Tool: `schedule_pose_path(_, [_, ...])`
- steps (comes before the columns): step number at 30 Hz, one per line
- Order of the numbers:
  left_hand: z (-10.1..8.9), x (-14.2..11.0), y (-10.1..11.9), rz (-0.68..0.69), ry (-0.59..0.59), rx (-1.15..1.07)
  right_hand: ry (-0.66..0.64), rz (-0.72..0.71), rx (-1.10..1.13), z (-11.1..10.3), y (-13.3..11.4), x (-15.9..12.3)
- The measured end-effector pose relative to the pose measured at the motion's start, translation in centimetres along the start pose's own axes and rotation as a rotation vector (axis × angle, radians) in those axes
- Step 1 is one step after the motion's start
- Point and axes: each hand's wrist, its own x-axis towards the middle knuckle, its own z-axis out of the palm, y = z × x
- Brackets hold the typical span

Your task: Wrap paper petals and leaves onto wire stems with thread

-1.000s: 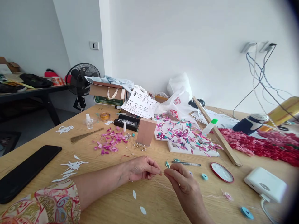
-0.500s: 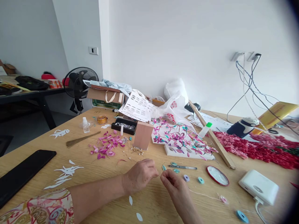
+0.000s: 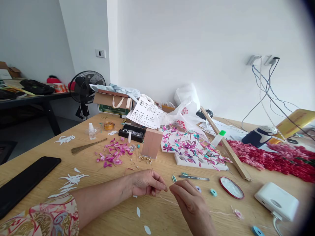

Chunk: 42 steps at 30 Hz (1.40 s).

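My left hand (image 3: 149, 184) is closed in a pinch above the wooden table, and a pale pink thread (image 3: 169, 200) trails from it. Close by, my right hand (image 3: 190, 200) pinches too, its fingertips almost meeting those of the left; what lies in them is too small to make out. The thread passes behind my right hand towards a small pink spool (image 3: 238, 213). Just beyond my fingertips are green-edged leaf pieces (image 3: 174, 178) and a pen (image 3: 194, 178). White leaf-shaped cutouts (image 3: 138, 212) lie below my left hand.
Pink petals (image 3: 114, 150), a wooden block (image 3: 152, 143) and flower sprays on white foam (image 3: 201, 165) stand beyond my hands. A red-rimmed round dish (image 3: 231, 187), a blue-green spool (image 3: 213, 192) and a white device (image 3: 277, 200) are to the right. A black phone (image 3: 29, 185) lies left.
My left hand turned palm-down half a second ago and is now turned back, with its thumb showing. Both hands stay close together, pinching. The view has shifted slightly.
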Motion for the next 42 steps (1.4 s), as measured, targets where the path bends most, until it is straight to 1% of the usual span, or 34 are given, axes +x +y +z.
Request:
schedule_pose_path(4, [-0.2,0.1,0.0,-0.005,0.002,0.016,-0.013,0.001,-0.005,-0.1,0.2,-0.1])
schedule_pose_path(6, [-0.1,0.1,0.0,0.024,0.012,0.053,-0.024,0.018,0.005,-0.1,0.2,-0.1])
schedule_pose_path(8, [0.2,0.0,-0.1,0.083,0.050,0.132,-0.035,0.054,0.022,0.0,0.2,-0.1])
schedule_pose_path(10, [0.5,0.0,-0.1,0.212,0.133,0.316,-0.040,0.116,0.038,0.3,0.1,-0.2])
schedule_pose_path(11, [0.7,-0.1,-0.1,0.313,0.178,0.470,-0.038,0.159,0.045,0.5,0.1,-0.3])
schedule_pose_path(13, [1.0,-0.2,-0.2,0.568,0.226,0.873,-0.029,0.264,0.065,1.0,0.1,-0.4])
schedule_pose_path(15, [1.1,-0.3,-0.5,0.794,0.209,1.253,-0.031,0.374,0.093,1.4,0.3,-0.4])
schedule_pose_path(16, [1.1,-0.3,-0.6,0.864,0.193,1.377,-0.038,0.419,0.110,1.6,0.4,-0.4])
schedule_pose_path(17, [1.1,-0.2,-0.7,0.897,0.187,1.437,-0.047,0.448,0.127,1.7,0.4,-0.4])
schedule_pose_path(18, [1.0,-0.2,-0.8,0.898,0.202,1.429,-0.051,0.460,0.141,1.8,0.5,-0.4])
schedule_pose_path(19, [1.0,-0.1,-0.8,0.865,0.234,1.358,-0.046,0.454,0.148,1.8,0.6,-0.4])
schedule_pose_path(20, [1.0,0.0,-0.7,0.795,0.275,1.230,-0.028,0.425,0.146,1.7,0.6,-0.4])
schedule_pose_path(22, [0.8,0.1,-0.5,0.570,0.323,0.849,0.024,0.308,0.119,1.5,0.7,-0.5])
schedule_pose_path(23, [0.6,0.1,-0.4,0.435,0.306,0.639,0.042,0.231,0.098,1.3,0.7,-0.5])
schedule_pose_path(25, [0.4,0.2,-0.2,0.205,0.199,0.290,0.037,0.097,0.058,0.9,0.6,-0.5])
schedule_pose_path(27, [0.1,0.1,-0.1,0.077,0.076,0.097,-0.002,0.033,0.027,0.5,0.4,-0.4])
schedule_pose_path(29, [-0.1,0.1,-0.2,0.024,0.010,0.023,-0.029,0.009,0.005,0.3,0.2,-0.2])
schedule_pose_path(31, [-0.1,0.1,-0.2,-0.004,-0.016,-0.009,-0.024,-0.010,-0.008,0.1,0.0,-0.1])
schedule_pose_path(37, [-0.2,0.1,-0.2,-0.044,-0.039,-0.029,0.030,0.005,-0.074,0.0,-0.1,0.0])
schedule_pose_path(42, [-0.3,0.2,-0.3,-0.018,-0.034,0.010,0.024,-0.033,0.000,-0.1,-0.1,0.2])
